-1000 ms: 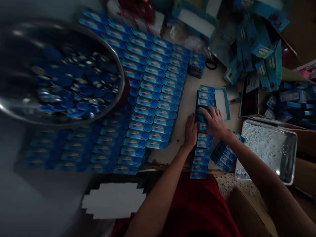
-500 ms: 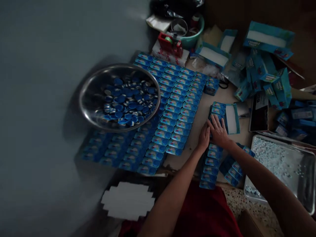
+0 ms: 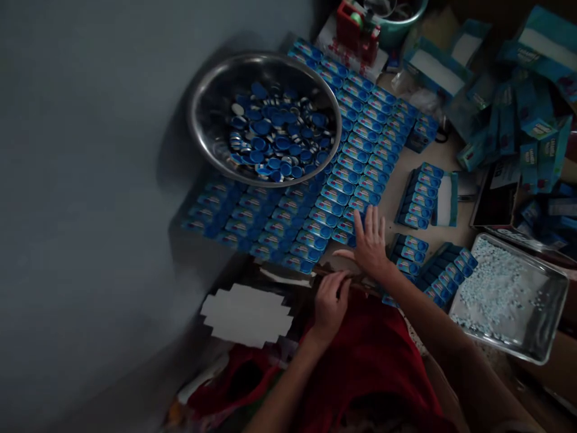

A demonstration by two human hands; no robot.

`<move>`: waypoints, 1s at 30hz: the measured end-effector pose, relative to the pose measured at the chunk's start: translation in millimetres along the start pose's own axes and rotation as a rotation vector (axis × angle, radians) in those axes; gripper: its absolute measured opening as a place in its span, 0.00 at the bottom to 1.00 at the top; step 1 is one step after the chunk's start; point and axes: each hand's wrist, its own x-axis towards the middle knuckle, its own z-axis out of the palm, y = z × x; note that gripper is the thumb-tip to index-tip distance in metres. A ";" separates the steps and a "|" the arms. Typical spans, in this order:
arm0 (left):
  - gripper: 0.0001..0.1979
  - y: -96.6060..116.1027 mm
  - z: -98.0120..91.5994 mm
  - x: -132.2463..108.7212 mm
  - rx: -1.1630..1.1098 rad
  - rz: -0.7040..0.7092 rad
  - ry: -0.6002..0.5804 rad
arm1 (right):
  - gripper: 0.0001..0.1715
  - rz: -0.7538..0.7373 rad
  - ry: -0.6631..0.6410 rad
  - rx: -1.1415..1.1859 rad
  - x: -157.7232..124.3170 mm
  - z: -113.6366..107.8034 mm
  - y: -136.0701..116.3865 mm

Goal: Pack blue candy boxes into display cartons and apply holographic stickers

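Note:
My right hand [image 3: 372, 245] lies with its fingers stretched and apart at the near end of the long rows of small blue boxes [image 3: 333, 193]. The fingertips reach the lowest boxes of the nearest column. At the table's front edge, my left hand [image 3: 331, 304] has its fingers curled in with the thumb close to them; whatever it may hold is hidden. A short row of blue boxes [image 3: 421, 197] stands beside an opened blue carton [image 3: 446, 198]. Closer to me are another short row [image 3: 409, 255] and a tilted group of boxes [image 3: 451, 273], partly behind my right forearm.
A steel bowl [image 3: 198, 129] of blue and silver round tins rests over the rows. A metal tray [image 3: 536, 307] of small pale pellets sits at the right. Behind stand a red tape dispenser [image 3: 356, 36], a teal basin [image 3: 408, 27] and piled blue cartons [image 3: 505, 120].
Both hands have left the short row of boxes. My right hand moved left and spread its fingers; my left drew back to the table edge. The view has shifted.

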 end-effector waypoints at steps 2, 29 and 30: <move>0.12 -13.6 -17.5 -6.1 0.051 0.039 0.016 | 0.62 0.020 -0.040 -0.028 0.2 21.4 -10.4; 0.14 96.6 81.6 9.8 0.038 0.477 -0.336 | 0.63 -0.052 0.202 0.096 -41.7 -162.5 115.0; 0.16 118.5 104.2 31.5 0.051 0.535 -0.415 | 0.64 -0.003 0.263 0.080 -38.6 -173.5 151.0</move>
